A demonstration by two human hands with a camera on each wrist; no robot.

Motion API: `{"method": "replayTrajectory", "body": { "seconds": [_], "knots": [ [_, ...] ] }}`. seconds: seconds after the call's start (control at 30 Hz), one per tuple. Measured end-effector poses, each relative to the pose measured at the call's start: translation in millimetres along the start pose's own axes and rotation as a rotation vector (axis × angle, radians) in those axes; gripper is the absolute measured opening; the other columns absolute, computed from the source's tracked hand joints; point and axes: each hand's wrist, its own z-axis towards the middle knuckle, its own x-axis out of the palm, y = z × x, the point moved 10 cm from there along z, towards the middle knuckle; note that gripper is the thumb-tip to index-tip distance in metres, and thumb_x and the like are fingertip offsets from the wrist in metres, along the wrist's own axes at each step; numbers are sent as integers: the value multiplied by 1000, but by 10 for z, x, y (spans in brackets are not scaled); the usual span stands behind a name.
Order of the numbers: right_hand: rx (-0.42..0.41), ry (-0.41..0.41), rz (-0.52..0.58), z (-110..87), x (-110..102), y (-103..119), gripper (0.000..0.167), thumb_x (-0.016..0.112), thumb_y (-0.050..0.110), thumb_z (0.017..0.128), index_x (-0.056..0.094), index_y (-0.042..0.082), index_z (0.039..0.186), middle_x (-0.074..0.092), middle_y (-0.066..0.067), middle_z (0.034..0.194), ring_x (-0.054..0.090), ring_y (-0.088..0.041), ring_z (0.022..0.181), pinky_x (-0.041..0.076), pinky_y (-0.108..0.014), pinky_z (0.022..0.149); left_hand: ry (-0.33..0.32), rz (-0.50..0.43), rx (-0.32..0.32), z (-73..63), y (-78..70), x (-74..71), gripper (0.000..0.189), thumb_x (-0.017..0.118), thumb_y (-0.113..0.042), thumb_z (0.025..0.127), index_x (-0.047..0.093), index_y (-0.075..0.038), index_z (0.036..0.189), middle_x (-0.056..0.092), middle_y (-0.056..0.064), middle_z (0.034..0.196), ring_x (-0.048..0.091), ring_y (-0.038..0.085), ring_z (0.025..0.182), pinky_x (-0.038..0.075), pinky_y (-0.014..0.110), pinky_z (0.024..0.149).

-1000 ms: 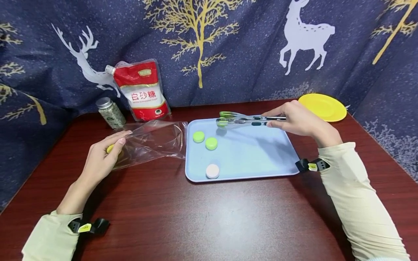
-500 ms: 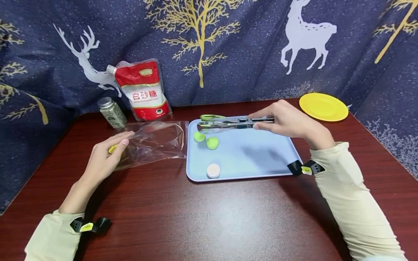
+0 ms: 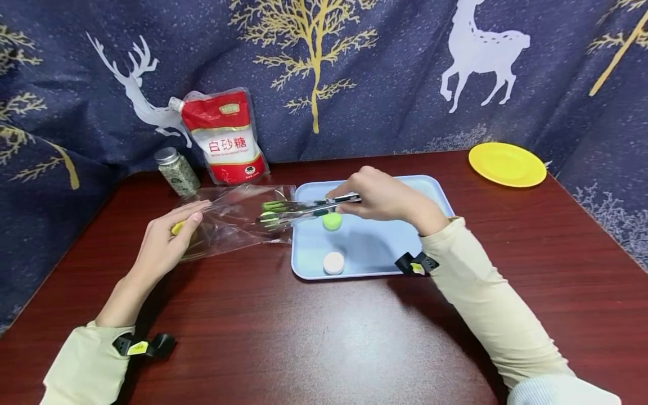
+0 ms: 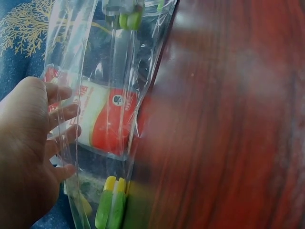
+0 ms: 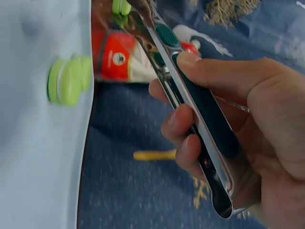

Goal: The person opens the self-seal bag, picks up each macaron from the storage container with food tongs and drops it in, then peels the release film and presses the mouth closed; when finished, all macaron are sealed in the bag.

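Observation:
My right hand [image 3: 377,197] grips metal tongs [image 5: 202,112] with dark green grip pads. Between the tong tips is a green macaron [image 3: 269,219], at the mouth of a clear plastic bag [image 3: 238,225]. My left hand [image 3: 169,236] holds the bag, its fingers curled at the film in the left wrist view. Near that hand, a yellow macaron [image 3: 178,228] shows; the left wrist view shows a green-and-yellow one [image 4: 110,202] inside the bag. On the blue tray [image 3: 374,247] lie a green macaron [image 3: 332,220] and a pale pink one [image 3: 333,263]. Another green macaron [image 5: 86,72] there is hidden from the head view.
A red and white sugar pouch [image 3: 228,140] stands at the back left, with a jar of dried herbs [image 3: 177,171] beside it. At the far right corner lies a yellow plate [image 3: 508,164]. A patterned cloth [image 3: 385,95] hangs behind the table [image 3: 314,337].
My right hand has carried the tongs and green macaron leftward from above the tray to the bag's mouth. The left hand stays in place on the bag.

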Motion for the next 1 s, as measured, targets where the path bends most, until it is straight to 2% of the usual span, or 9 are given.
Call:
{"method": "replayTrajectory", "body": {
  "seconds": [0.13, 0.23, 0.33, 0.43, 0.63, 0.83, 1.0],
  "knots": [
    [11, 16, -31, 189, 118, 91, 23, 64, 12, 88, 70, 8, 109, 67, 3, 75, 27, -7, 49, 27, -27, 49, -4, -1, -6, 2, 1, -5, 26, 56, -10, 93, 66, -7, 117, 62, 10, 118, 49, 1, 115, 32, 13, 94],
    [24, 21, -52, 326, 198, 146, 21, 63, 13, 88, 71, 13, 108, 64, 6, 72, 34, -8, 51, 29, -26, 48, -4, -3, -10, 2, 7, -4, 26, 56, -10, 93, 66, -7, 117, 62, 10, 118, 49, 1, 115, 32, 13, 94],
    [42, 21, -60, 446, 281, 187, 22, 63, 15, 89, 71, 14, 109, 64, 6, 76, 40, -9, 55, 33, -26, 49, -3, 1, -13, 2, 12, -1, 26, 56, -11, 93, 66, -7, 116, 62, 10, 118, 49, 0, 115, 32, 13, 94],
    [62, 22, -72, 548, 371, 214, 24, 62, 16, 89, 70, 14, 112, 67, 4, 86, 45, -9, 58, 35, -24, 50, -3, 3, -11, 1, 8, -2, 26, 56, -11, 93, 66, -6, 116, 62, 11, 118, 48, -1, 115, 32, 13, 93],
    [85, 3, -126, 720, 505, 263, 23, 61, 15, 89, 70, 13, 111, 67, 1, 87, 49, -11, 60, 37, -26, 49, -2, 6, -6, 4, 3, -3, 25, 56, -11, 93, 66, -5, 115, 62, 12, 118, 48, -2, 114, 32, 13, 94],
    [172, -12, -139, 860, 586, 277, 28, 61, 20, 90, 67, 15, 118, 69, 0, 96, 55, -12, 64, 41, -27, 50, 19, 3, 9, 10, -20, 31, 27, 55, -11, 93, 65, -5, 117, 61, 10, 120, 49, 0, 115, 32, 14, 94],
    [219, -14, -178, 951, 639, 315, 28, 61, 22, 90, 67, 19, 116, 69, -1, 95, 62, -17, 72, 46, -30, 54, 19, 0, 13, 11, -27, 32, 28, 56, -10, 93, 64, -6, 119, 61, 9, 121, 49, 3, 116, 32, 14, 95]
  ]
}}
